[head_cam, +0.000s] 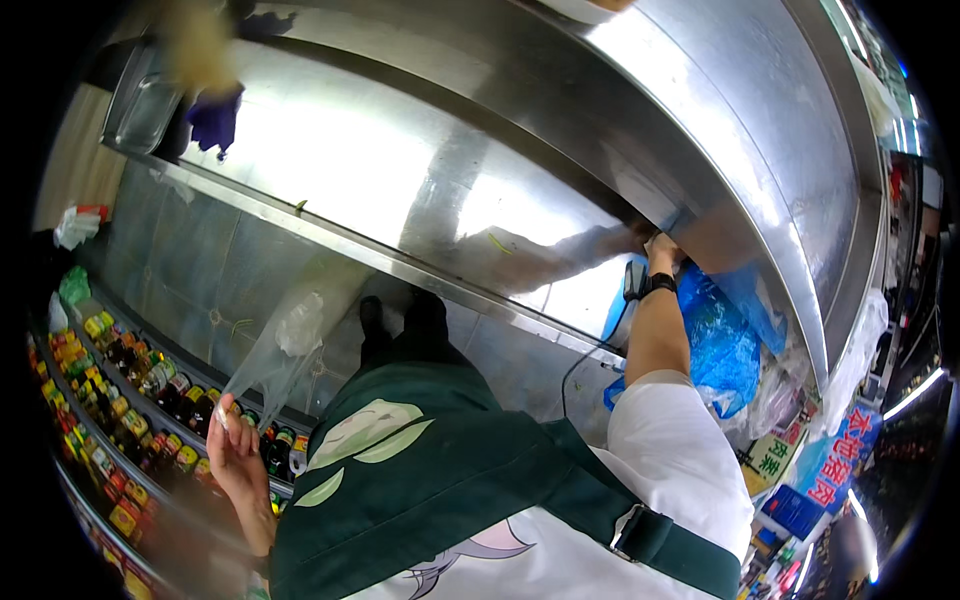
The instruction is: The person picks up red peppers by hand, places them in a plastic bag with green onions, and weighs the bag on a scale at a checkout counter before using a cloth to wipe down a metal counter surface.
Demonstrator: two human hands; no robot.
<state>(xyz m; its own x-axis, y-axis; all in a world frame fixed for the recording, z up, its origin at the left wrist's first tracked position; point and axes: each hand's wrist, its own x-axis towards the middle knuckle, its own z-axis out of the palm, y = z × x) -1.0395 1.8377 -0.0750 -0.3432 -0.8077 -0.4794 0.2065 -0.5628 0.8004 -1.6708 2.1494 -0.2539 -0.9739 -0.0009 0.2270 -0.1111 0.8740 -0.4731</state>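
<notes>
My left hand (238,446) pinches the top of a clear plastic bag (281,367), which hangs over the floor tiles with a whitish crumpled part inside. Out to the right, my right hand (664,251) reaches in over the lower steel shelf (360,150), beneath the edge of the upper steel counter (675,142). Its fingers are partly hidden there, so its grip cannot be made out. Blue plastic bags (712,337) lie right beside that forearm. A dark box-shaped device (635,280) with a black cable (574,371) sits by the wrist, near a black watch (660,282).
Shelves of bottles (157,375) curve along the left. A metal pan (148,112) stands at the shelf's far left end, near a blurred beige thing with a purple end (216,120). Green scraps (499,243) lie on the steel. Signs bearing writing (840,457) stand at right.
</notes>
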